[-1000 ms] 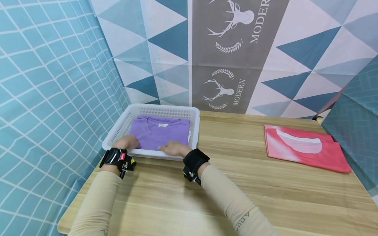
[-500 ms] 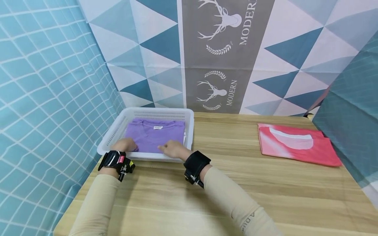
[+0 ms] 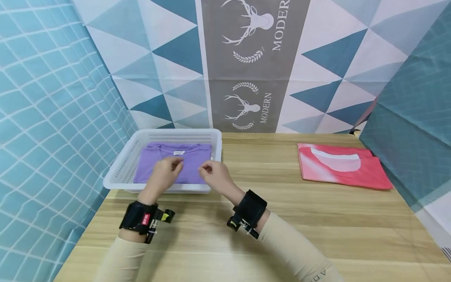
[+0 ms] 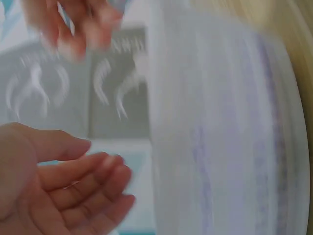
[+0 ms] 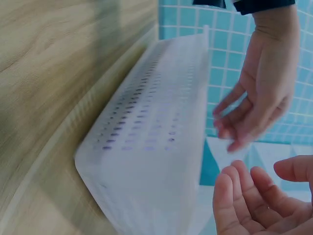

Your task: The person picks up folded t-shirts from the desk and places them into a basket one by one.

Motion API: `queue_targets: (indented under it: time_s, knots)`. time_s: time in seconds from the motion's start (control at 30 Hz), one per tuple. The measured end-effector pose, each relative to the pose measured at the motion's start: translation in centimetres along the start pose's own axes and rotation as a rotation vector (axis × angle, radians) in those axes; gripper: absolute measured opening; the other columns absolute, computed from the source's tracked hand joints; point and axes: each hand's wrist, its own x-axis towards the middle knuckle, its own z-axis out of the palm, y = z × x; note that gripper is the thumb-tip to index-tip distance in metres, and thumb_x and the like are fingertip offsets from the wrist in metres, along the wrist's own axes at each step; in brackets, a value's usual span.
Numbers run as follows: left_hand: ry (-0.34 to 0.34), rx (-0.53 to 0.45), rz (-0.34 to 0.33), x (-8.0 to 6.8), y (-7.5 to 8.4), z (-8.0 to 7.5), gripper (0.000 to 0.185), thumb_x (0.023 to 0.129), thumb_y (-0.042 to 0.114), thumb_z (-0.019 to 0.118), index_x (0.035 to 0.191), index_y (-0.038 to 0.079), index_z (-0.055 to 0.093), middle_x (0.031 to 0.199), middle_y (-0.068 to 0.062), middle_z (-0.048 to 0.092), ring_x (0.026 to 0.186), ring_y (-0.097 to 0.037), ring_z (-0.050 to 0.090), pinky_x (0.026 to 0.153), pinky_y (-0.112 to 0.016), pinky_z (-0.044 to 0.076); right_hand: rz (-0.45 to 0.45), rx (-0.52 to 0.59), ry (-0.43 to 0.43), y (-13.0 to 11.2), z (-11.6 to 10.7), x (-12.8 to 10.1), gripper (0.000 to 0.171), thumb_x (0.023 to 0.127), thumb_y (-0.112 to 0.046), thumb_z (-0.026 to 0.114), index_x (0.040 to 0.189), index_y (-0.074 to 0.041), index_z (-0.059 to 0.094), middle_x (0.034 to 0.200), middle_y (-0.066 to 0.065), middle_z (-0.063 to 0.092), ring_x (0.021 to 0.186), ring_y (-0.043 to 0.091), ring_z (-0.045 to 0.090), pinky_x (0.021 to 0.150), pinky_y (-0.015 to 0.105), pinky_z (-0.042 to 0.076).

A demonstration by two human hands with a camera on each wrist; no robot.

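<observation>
A folded purple T-shirt (image 3: 144, 166) lies flat in a white perforated plastic basket (image 3: 116, 185), its collar and white label toward the back. Over the shirt, in the head view, is my left hand (image 3: 163, 175), fingers loosely bent and holding nothing. My right hand (image 3: 216, 178) hovers near the basket's front right corner, likewise without anything in its relaxed fingers. Both wrist views show the hands beside the basket wall, above its rim, with gaps between thumb and fingers. Motion blurs the left wrist view.
A folded red and pink garment (image 3: 370, 176) with a pale patch lies at the right of the wooden table (image 3: 267, 164). Patterned cloth (image 3: 243, 66) hangs along the back, and blue tile-patterned cloth (image 3: 53, 117) borders the left side near the basket.
Both hands have lifted off the purple T-shirt and drawn up from the basket; the left has also moved right, toward the other hand. The head view has turned slightly right.
</observation>
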Motion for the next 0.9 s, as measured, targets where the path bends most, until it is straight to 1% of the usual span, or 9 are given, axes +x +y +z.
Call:
queue_targets:
  time_s: [0.1, 0.17, 0.27, 0.33, 0.47, 0.6, 0.7, 0.8, 0.9]
  knots:
    - [0.092, -0.095, 0.113, -0.3, 2.6, 1.9, 0.022, 0.088, -0.003, 0.060, 0.108, -0.011, 0.065, 0.096, -0.026, 0.070, 0.084, -0.035, 0.069, 0.076, -0.043, 0.057, -0.018, 0.064, 0.078, 0.4, -1.1, -0.9, 0.016, 0.091, -0.007, 0.058, 0.097, 0.004, 0.068, 0.088, 0.020, 0.071, 0.079, 0.028, 0.067, 0.068, 0.018, 0.052]
    - [0.129, -0.151, 0.184, -0.6, 4.4, 3.1, 0.020, 0.086, -0.004, 0.062, 0.106, -0.010, 0.066, 0.095, -0.025, 0.070, 0.082, -0.032, 0.069, 0.075, -0.040, 0.058, -0.012, 0.109, 0.119, 0.9, -1.9, -1.5, 0.016, 0.091, -0.005, 0.058, 0.097, 0.006, 0.067, 0.086, 0.022, 0.070, 0.076, 0.032, 0.068, 0.063, 0.017, 0.053]
    - [0.138, -0.188, 0.268, -0.9, 6.8, 4.9, 0.020, 0.086, -0.003, 0.063, 0.105, -0.007, 0.067, 0.096, -0.021, 0.071, 0.081, -0.028, 0.069, 0.075, -0.036, 0.058, 0.038, 0.162, 0.176, 2.1, -3.3, -2.4, 0.016, 0.092, -0.004, 0.058, 0.098, 0.008, 0.067, 0.087, 0.026, 0.070, 0.074, 0.034, 0.068, 0.061, 0.023, 0.056]
    - [0.100, -0.214, 0.285, -1.1, 8.2, 6.3, 0.021, 0.087, -0.001, 0.062, 0.107, -0.005, 0.066, 0.098, -0.019, 0.071, 0.083, -0.026, 0.069, 0.076, -0.034, 0.058, 0.101, 0.188, 0.213, 3.2, -4.3, -3.1, 0.016, 0.093, -0.005, 0.058, 0.098, 0.007, 0.067, 0.088, 0.026, 0.069, 0.072, 0.030, 0.067, 0.063, 0.028, 0.057]
    - [-0.040, -0.301, 0.240, -1.4, 10.1, 9.5, 0.024, 0.089, 0.001, 0.061, 0.112, -0.002, 0.066, 0.104, -0.016, 0.071, 0.088, -0.023, 0.069, 0.079, -0.031, 0.058, 0.221, 0.197, 0.268, 6.2, -6.1, -4.7, 0.017, 0.095, -0.009, 0.057, 0.100, 0.005, 0.066, 0.090, 0.024, 0.069, 0.072, 0.020, 0.066, 0.067, 0.034, 0.059]
    - [-0.167, -0.414, 0.181, -1.4, 11.3, 12.9, 0.024, 0.090, 0.001, 0.059, 0.113, -0.002, 0.065, 0.106, -0.018, 0.071, 0.092, -0.025, 0.069, 0.080, -0.029, 0.058, 0.310, 0.201, 0.306, 9.1, -7.5, -6.3, 0.021, 0.096, -0.010, 0.055, 0.104, 0.007, 0.064, 0.094, 0.025, 0.068, 0.072, 0.013, 0.064, 0.070, 0.033, 0.059]
    - [-0.229, -0.501, 0.128, -1.2, 12.2, 15.4, 0.026, 0.090, 0.000, 0.057, 0.115, -0.003, 0.065, 0.108, -0.019, 0.071, 0.097, -0.028, 0.069, 0.081, -0.027, 0.058, 0.374, 0.224, 0.339, 10.8, -8.6, -7.4, 0.024, 0.097, -0.010, 0.054, 0.108, 0.009, 0.062, 0.096, 0.026, 0.068, 0.072, 0.008, 0.063, 0.071, 0.032, 0.059]
    - [-0.264, -0.566, 0.057, -0.8, 13.1, 17.5, 0.027, 0.090, -0.001, 0.055, 0.115, -0.005, 0.064, 0.109, -0.020, 0.070, 0.099, -0.029, 0.068, 0.082, -0.026, 0.057, 0.443, 0.234, 0.367, 12.2, -10.0, -8.1, 0.027, 0.099, -0.011, 0.051, 0.113, 0.010, 0.060, 0.101, 0.026, 0.068, 0.074, 0.007, 0.062, 0.074, 0.032, 0.059]
    - [-0.288, -0.605, -0.019, -0.3, 13.9, 19.1, 0.028, 0.090, 0.000, 0.054, 0.116, -0.007, 0.063, 0.110, -0.021, 0.069, 0.101, -0.030, 0.066, 0.083, -0.029, 0.057, 0.507, 0.214, 0.382, 13.5, -11.6, -8.8, 0.032, 0.100, -0.014, 0.048, 0.120, 0.009, 0.057, 0.106, 0.025, 0.066, 0.078, 0.008, 0.063, 0.078, 0.032, 0.058]
